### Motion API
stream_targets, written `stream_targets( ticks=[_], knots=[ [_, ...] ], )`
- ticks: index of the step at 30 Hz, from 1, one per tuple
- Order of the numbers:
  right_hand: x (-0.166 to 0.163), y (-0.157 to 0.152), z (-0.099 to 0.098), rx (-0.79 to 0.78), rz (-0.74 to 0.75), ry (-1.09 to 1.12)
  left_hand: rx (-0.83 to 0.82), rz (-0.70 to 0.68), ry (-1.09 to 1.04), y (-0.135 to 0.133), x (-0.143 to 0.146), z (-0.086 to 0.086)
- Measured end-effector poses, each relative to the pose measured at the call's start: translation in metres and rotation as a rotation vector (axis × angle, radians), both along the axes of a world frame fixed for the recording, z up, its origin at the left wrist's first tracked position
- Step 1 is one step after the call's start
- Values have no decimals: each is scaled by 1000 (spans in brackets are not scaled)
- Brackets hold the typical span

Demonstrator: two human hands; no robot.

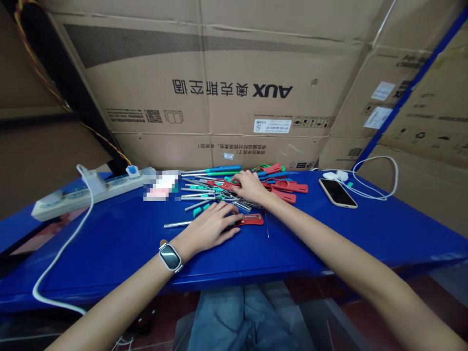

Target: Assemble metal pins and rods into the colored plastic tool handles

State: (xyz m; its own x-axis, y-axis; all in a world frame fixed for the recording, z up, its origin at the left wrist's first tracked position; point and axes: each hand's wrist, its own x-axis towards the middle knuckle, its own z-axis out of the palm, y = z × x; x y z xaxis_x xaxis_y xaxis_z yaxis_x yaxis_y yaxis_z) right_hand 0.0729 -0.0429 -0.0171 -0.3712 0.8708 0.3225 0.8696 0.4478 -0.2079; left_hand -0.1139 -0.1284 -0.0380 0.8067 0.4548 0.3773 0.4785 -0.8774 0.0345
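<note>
My left hand [208, 226] lies low over a red long-nosed lighter, with the thumb on its near side and the fingers across it. The lighter's red handle with a clear window [253, 219] sticks out to the right, and a shiny metal tube [178, 224] to the left; the middle is hidden. My right hand [251, 186] reaches into the pile, its fingers closed on a red lighter handle [224, 184]. Around it lie several metal tubes with teal parts [197, 197], red handles [287, 185] and a blue-handled lighter [228, 168].
A power strip [91, 190] with plugs and a white cable [60, 251] stands left. At right lie a phone [337, 193] and a coiled white cord [393, 178]. A thin rod [266, 226] lies near my right wrist. Cardboard [234, 58] walls the back of the blue table [310, 243].
</note>
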Motion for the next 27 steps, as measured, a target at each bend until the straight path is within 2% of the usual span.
stream_targets(
  ticks=[6,13,17,22,27],
  knots=[
    [-1,4,-3,-9,29,24,-5,2,10,1,2,-2],
    [16,-15,1,17,128,274,-32,5,-50,-1,-1,-3],
    [35,-42,3,-74,291,432,-17,29,-234,-3,-9,5],
    [47,-65,-5,-121,315,407,84,178,-538,2,-29,13],
    [44,-69,-5,-142,346,392,65,222,-575,5,-35,12]
  ],
)
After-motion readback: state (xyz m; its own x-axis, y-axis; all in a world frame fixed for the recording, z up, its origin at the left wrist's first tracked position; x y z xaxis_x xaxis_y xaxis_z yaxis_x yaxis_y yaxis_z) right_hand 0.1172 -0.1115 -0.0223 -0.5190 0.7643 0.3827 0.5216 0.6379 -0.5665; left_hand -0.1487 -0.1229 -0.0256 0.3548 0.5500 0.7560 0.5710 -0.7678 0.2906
